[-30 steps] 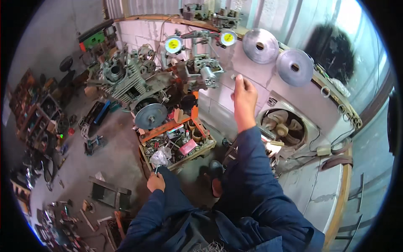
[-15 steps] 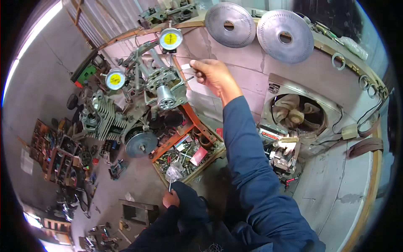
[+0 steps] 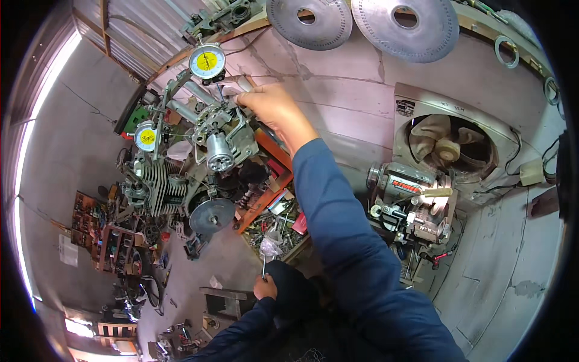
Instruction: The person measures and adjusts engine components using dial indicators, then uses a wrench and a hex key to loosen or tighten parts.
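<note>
the right hand is at the upper right edge of the metal housing, below the upper dial gauge; what it pinches, i cannot tell. the left hand grips a slim metal rod, pointing toward the tray's near corner.

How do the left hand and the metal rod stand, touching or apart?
Touching: the head view shows the left hand closed around the lower end of the metal rod.
</note>
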A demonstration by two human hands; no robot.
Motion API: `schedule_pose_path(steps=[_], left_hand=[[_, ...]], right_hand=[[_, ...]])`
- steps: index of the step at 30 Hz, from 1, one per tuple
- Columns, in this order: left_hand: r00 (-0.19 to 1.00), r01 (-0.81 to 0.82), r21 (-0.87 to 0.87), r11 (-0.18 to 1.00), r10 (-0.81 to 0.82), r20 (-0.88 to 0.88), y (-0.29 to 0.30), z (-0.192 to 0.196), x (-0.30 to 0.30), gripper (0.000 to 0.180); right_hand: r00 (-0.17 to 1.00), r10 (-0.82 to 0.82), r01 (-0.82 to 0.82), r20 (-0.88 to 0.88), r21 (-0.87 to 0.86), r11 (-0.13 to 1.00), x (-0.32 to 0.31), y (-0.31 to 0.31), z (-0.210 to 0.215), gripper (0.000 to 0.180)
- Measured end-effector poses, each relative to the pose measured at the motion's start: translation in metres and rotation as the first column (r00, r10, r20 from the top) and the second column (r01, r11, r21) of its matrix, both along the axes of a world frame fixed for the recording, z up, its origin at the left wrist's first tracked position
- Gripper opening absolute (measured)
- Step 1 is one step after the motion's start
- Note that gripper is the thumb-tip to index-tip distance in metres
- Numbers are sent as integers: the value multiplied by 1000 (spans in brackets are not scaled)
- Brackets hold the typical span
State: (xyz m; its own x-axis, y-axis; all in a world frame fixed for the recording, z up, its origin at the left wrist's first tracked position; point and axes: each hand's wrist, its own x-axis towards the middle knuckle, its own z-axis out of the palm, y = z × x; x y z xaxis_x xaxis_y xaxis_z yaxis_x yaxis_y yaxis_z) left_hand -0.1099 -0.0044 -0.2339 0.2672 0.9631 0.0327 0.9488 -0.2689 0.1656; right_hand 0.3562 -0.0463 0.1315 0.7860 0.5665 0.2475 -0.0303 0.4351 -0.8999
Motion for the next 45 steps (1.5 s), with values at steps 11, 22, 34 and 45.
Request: schedule_pose_path(steps=[11,22,34,45], left_hand=[[1000,-10,8,1000,10,16,0,-2,-8,33],[998,-52,-30,998,53,34,4,-8,-10,35],[997,-46,-58,997,50,67,2,-3,-10,37],[997,-47,-68,997,51,54,6,-10,-15,37]], right_hand=[[1000,-8,9,18,-97,995,-12,3,4,38],[577,-399,518,712,59,853,-18,-31,37,15],[590,-216,430,778,-76,900,-26,-33,35,31],[514,-179,474,839,-104,874,-22,-30,31,28]])
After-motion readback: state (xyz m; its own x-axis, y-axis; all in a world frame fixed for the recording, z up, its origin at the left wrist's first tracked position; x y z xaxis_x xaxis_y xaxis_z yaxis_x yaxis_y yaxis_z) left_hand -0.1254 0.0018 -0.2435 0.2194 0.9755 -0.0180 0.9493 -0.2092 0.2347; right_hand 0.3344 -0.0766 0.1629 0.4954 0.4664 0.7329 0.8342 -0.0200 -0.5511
